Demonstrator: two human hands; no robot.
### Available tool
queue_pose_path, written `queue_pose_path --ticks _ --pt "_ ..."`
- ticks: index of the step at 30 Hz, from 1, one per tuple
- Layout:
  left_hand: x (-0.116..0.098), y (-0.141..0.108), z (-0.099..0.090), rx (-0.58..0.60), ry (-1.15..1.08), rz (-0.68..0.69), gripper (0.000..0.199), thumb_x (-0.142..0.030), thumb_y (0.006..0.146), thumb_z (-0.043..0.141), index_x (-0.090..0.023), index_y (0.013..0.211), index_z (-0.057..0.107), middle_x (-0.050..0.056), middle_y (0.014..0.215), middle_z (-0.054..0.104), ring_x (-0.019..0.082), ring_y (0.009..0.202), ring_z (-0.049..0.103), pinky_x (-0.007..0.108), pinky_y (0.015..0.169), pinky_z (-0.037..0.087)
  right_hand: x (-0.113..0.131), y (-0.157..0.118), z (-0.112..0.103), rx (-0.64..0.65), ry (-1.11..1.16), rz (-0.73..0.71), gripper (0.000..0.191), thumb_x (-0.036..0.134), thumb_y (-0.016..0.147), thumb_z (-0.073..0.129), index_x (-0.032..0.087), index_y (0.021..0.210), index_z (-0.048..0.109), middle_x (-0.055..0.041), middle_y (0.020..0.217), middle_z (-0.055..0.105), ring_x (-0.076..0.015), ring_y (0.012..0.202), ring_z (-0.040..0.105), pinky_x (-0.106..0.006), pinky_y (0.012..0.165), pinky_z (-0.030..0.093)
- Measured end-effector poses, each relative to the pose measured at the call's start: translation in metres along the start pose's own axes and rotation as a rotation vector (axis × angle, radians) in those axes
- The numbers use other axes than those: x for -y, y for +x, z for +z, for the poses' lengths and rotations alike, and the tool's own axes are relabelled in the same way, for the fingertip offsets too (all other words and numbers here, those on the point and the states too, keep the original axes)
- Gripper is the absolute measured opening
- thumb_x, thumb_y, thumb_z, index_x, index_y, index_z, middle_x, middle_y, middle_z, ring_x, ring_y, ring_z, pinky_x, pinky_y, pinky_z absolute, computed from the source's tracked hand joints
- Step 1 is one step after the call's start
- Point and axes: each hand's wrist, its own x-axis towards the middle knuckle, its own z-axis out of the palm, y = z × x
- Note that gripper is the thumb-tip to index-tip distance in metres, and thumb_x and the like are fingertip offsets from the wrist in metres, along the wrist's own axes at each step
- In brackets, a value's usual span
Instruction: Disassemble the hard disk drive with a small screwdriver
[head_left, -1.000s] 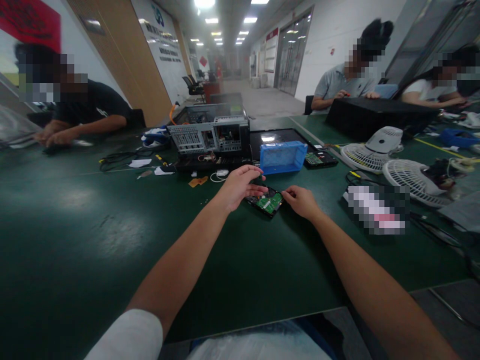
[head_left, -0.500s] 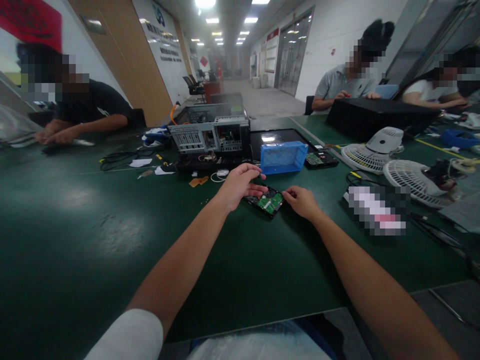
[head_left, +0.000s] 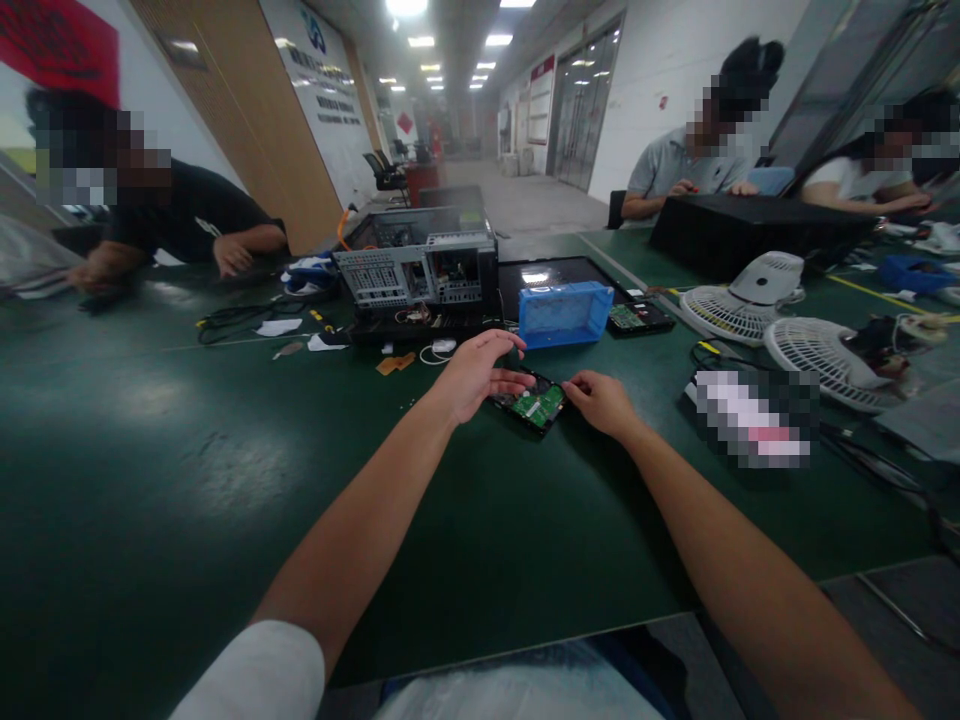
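Note:
A hard drive [head_left: 538,405] lies on the green table [head_left: 525,530], its green circuit board facing up. My right hand [head_left: 602,402] has its fingers pinched at the drive's right corner. Over the drive's left part is my left hand [head_left: 480,378], its fingers stretched out and apart; I cannot make out anything between them. These fingers hide some of the drive's far left side. Just behind the drive, a blue plastic bin [head_left: 566,315] stands on its side.
An opened computer case [head_left: 420,275] stands behind my left hand, with a flat black panel [head_left: 555,270] beside it. Another drive [head_left: 637,317] lies right of the bin. White fan parts [head_left: 806,365] and cables [head_left: 877,460] are at right. Co-workers sit across the table.
My hands and the hard drive stay almost in place. The co-worker at left has moved their hands apart. The whole view has shifted slightly.

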Motion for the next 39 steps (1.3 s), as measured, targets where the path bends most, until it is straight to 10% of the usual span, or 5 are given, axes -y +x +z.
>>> queue_pose_path --ticks 39 --pt "-0.0059 -0.0055 0.0056 -0.004 0.068 -0.032 0.017 -0.028 0.093 0.064 -0.012 0.099 0.067 0.012 0.100 0.070 0.017 0.074 0.073 0.026 0.065 0.058 -0.0002 0.0012 -0.0013 0.007 -0.012 -0.007 0.026 0.042 0.094 0.056 0.021 0.087 0.071 -0.0044 0.082 0.073 -0.0171 0.070 0.061 -0.027 0.063 0.038"
